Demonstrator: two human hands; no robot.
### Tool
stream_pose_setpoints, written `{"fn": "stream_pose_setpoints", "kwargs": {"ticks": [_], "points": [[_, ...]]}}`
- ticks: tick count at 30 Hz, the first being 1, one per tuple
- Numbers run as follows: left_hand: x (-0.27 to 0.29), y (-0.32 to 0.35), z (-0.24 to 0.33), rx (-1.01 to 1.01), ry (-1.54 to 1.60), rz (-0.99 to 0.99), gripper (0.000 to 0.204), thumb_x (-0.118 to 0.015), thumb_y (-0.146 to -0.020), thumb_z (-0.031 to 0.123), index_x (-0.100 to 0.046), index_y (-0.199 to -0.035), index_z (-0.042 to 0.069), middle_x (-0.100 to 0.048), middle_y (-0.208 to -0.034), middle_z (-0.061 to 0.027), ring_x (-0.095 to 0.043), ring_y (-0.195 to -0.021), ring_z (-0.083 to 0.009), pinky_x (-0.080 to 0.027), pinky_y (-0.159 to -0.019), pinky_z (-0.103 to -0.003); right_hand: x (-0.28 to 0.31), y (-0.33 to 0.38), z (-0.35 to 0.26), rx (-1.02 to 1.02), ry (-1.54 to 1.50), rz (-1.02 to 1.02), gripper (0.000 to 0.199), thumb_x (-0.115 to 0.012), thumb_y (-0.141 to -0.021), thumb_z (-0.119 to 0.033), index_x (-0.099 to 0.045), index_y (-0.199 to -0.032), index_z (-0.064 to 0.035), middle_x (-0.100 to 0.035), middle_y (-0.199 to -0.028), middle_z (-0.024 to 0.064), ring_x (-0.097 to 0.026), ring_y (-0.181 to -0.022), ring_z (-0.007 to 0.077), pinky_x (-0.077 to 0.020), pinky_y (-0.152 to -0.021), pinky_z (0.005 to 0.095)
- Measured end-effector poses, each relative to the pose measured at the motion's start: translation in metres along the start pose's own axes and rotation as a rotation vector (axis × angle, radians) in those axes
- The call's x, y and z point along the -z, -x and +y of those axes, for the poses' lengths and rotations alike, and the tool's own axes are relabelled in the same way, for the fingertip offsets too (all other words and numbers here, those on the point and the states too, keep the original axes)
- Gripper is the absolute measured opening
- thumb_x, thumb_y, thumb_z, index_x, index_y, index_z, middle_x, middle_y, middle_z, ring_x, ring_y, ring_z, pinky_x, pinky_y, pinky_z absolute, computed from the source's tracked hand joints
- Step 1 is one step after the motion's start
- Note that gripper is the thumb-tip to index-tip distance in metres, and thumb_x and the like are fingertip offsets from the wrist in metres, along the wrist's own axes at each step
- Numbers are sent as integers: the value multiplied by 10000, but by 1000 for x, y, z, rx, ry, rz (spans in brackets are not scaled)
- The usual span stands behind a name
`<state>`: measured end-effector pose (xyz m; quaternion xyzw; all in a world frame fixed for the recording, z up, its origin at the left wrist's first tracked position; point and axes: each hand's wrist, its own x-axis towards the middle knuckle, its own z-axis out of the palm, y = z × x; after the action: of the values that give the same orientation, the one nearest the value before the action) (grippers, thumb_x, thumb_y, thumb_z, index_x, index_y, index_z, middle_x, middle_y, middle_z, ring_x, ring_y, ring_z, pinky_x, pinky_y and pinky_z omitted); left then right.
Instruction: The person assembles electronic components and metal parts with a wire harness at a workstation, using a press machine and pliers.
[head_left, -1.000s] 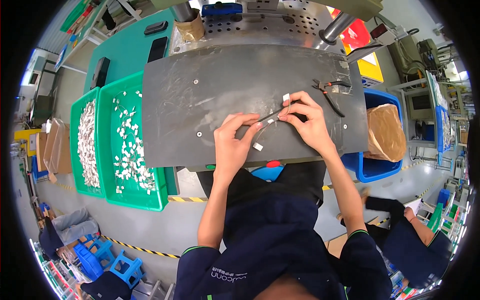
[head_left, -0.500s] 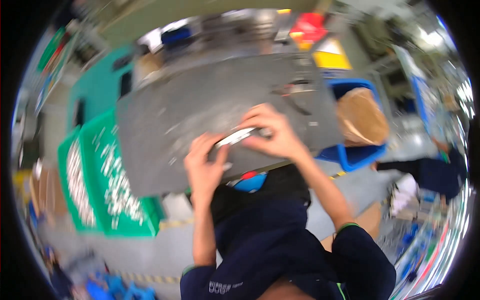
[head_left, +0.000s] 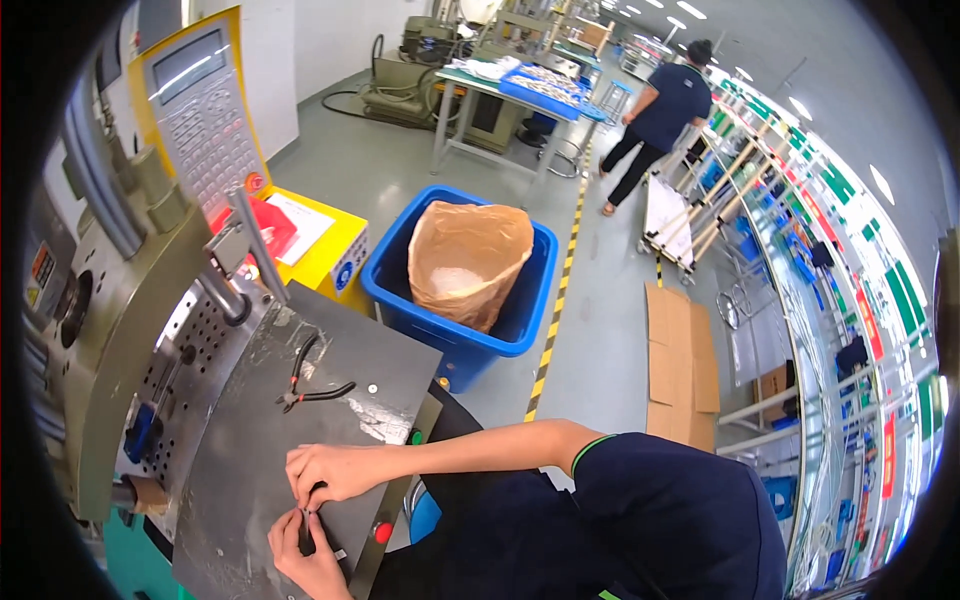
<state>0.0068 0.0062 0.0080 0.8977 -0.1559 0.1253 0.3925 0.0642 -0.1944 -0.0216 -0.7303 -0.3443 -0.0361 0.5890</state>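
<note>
My right hand (head_left: 342,472) and my left hand (head_left: 305,562) meet over the dark metal work plate (head_left: 235,470). Fingertips of both are pinched together, almost touching, around something small that they mostly hide; its kind cannot be made out. A small pale piece (head_left: 341,554) lies beside the left hand's fingers. Farther up the plate rest cutting pliers (head_left: 312,385) with dark handles and a touch of red, out of reach of either hand's fingers.
A blue bin (head_left: 545,290) lined with a brown paper bag (head_left: 470,255) stands beyond the plate. Machine columns (head_left: 110,190) rise at left, by a yellow control box (head_left: 345,255). A red button (head_left: 383,532) sits on the front edge. A person (head_left: 668,110) walks in the aisle.
The view has swung to the right, bringing the aisle and the walking person into sight. Both hands stay together; the shiny strip seen between them earlier is now mostly hidden.
</note>
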Motion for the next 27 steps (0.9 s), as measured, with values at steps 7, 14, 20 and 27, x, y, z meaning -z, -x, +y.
{"fn": "stream_pose_setpoints", "kwargs": {"ticks": [7,14,20,27], "points": [[5,-10,9,-50,-5,41,151,-825,-903,70,-791,-995,-45,-755,-1007,-168,-728,-897,-317,-584,-804,-392,-6,-2,6,113,94,10,169,-816,-710,-83,-712,-842,-68,-653,-994,38,-579,-1040,238,-422,-900,380],[-4,11,15,18,40,123,281,-846,-895,98,-742,-1115,-43,-754,-1021,-175,-727,-890,-263,-600,-799,-363,-6,8,3,175,178,-19,183,-779,-737,-51,-691,-897,-61,-631,-1039,39,-564,-1061,250,-426,-904,406],[-16,12,-4,-97,-54,196,110,-776,-878,-1,-710,-930,-72,-726,-1082,-174,-705,-959,-343,-559,-872,-420,-3,3,11,299,319,8,200,-753,-754,-85,-654,-927,-68,-609,-1024,56,-567,-1057,276,-437,-928,446],[-11,14,11,5,-31,187,125,-832,-791,71,-773,-899,54,-758,-1054,-114,-732,-921,-310,-605,-800,-391,20,9,-18,215,437,-34,263,-801,-802,-65,-717,-1051,-54,-724,-1176,79,-685,-1064,285,-512,-933,433]]}}
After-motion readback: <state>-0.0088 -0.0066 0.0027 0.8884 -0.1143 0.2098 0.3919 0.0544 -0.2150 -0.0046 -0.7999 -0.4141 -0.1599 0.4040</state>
